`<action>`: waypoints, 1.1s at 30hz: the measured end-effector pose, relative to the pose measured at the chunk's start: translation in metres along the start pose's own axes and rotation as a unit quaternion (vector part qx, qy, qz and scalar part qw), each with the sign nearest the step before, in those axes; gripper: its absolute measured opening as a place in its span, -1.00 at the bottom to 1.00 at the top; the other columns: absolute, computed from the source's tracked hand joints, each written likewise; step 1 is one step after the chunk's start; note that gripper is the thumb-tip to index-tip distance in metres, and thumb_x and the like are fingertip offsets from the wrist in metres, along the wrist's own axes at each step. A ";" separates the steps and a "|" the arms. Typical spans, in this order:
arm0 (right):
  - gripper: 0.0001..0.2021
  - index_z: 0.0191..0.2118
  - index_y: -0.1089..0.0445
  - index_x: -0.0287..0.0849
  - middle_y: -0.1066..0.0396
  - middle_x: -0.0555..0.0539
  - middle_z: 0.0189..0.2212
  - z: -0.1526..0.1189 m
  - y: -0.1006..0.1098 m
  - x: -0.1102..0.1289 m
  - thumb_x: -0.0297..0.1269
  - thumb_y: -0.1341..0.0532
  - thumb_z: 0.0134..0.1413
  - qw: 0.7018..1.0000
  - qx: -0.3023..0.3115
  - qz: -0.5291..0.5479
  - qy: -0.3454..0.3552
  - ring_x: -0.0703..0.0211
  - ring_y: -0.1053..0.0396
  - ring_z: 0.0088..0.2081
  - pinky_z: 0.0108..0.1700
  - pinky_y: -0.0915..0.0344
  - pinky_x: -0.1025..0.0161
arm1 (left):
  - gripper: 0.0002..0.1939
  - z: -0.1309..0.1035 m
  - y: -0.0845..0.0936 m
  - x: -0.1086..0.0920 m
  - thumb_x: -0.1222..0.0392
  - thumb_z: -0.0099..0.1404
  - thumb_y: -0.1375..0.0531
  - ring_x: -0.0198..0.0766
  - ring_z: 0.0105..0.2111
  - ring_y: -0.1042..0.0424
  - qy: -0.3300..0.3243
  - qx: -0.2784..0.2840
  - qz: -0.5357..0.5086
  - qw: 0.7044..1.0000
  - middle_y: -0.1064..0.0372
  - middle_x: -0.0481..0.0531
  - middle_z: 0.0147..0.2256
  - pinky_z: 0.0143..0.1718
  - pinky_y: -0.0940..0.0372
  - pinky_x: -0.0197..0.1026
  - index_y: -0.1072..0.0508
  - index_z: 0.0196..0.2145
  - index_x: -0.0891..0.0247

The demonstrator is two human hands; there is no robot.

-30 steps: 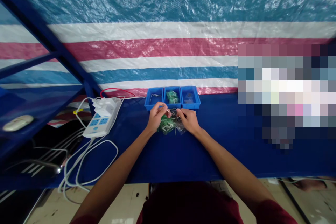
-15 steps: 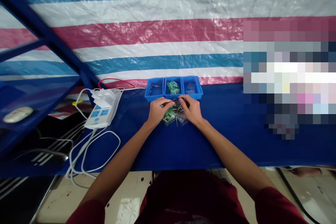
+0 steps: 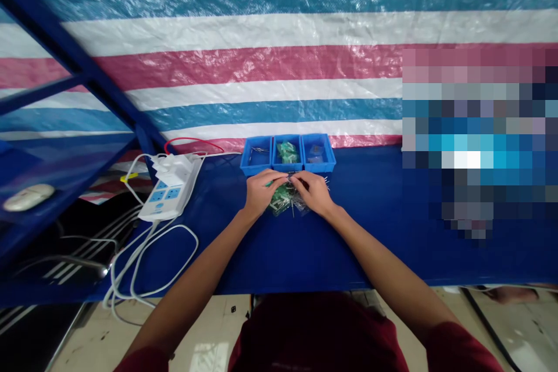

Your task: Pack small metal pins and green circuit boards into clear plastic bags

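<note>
My left hand (image 3: 260, 190) and my right hand (image 3: 314, 190) meet above a small pile, fingertips almost touching. Both are closed in a pinch, and what lies between the fingers is too small to make out. Under them are green-and-white pieces in clear plastic (image 3: 279, 202) and thin metal pins (image 3: 293, 208), partly hidden by the fingers. A few pin ends stick out beside my right hand. Just beyond stand three joined blue bins: the left bin (image 3: 247, 157) holds some metal pins, the middle bin (image 3: 288, 168) green-and-white packets, the right bin (image 3: 330, 157) small clear packets.
A white power strip (image 3: 168, 200) with plugged-in adapters lies to the left on the blue table (image 3: 279, 261), its white cables (image 3: 196, 238) looping toward the front edge. A striped tarp (image 3: 270, 64) hangs behind. A blurred-out area covers the right side.
My hands have come closer together, fingertips now nearly meeting over the pile. Pin ends now show beside my right hand. The whole view has shifted slightly, with the scene sitting lower.
</note>
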State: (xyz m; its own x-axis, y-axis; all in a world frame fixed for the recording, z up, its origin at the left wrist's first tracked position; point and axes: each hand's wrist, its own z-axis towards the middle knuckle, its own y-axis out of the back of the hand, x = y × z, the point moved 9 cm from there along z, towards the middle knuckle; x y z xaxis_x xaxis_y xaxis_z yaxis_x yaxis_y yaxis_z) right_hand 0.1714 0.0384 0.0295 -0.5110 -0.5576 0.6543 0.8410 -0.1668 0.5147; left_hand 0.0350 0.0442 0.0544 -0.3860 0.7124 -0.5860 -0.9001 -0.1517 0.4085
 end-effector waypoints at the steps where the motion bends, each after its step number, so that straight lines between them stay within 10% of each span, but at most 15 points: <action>1: -0.72 -0.31 -0.44 -0.15 -0.49 -0.07 -0.38 0.000 0.000 0.001 -0.17 -0.04 0.27 1.000 0.000 0.001 -0.002 0.17 -0.41 -0.33 -0.23 -0.28 0.26 | -0.88 0.000 0.000 0.004 0.14 0.23 -0.27 -0.24 -0.36 -0.51 0.020 -0.004 -0.007 1.000 -0.55 0.02 -0.37 -0.27 -0.40 -0.22 -0.59 -0.35 0.20; 10: -0.74 -0.28 -0.44 -0.16 -0.50 -0.09 -0.33 -0.001 0.002 -0.001 -0.21 -0.04 0.27 1.000 -0.016 0.015 0.005 0.16 -0.43 -0.31 -0.18 -0.29 0.27 | -0.72 -0.008 -0.016 0.042 0.03 0.09 -0.34 -0.21 -0.42 -0.51 0.220 0.026 -0.198 0.955 -0.54 0.06 -0.40 -0.34 -0.44 -0.20 -0.56 -0.34 0.31; 24: -0.70 -0.28 -0.46 -0.15 -0.52 -0.07 -0.37 -0.001 0.014 -0.008 -0.15 -0.02 0.26 0.997 -0.067 -0.005 -0.048 0.14 -0.45 -0.36 -0.25 -0.32 0.26 | -0.84 0.001 0.003 0.011 0.13 0.28 -0.21 -0.25 -0.32 -0.47 0.025 -0.005 0.004 1.000 -0.51 0.04 -0.34 -0.22 -0.36 -0.19 -0.58 -0.29 0.20; 33: -0.72 -0.20 -0.46 -0.16 -0.53 -0.11 -0.26 -0.001 0.008 -0.004 -0.17 -0.05 0.26 0.999 -0.042 0.005 -0.028 0.12 -0.47 -0.24 -0.15 -0.33 0.23 | -0.79 0.001 0.008 0.007 0.15 0.34 -0.15 -0.24 -0.37 -0.54 0.018 -0.023 0.009 1.000 -0.56 0.02 -0.37 -0.25 -0.42 -0.20 -0.58 -0.27 0.22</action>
State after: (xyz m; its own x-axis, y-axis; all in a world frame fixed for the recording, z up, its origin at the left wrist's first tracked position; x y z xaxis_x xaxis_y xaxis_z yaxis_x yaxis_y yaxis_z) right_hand 0.1804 0.0389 0.0303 -0.5103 -0.5132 0.6901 0.8565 -0.2308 0.4618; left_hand 0.0254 0.0485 0.0538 -0.4094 0.6843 -0.6035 -0.9007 -0.1974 0.3871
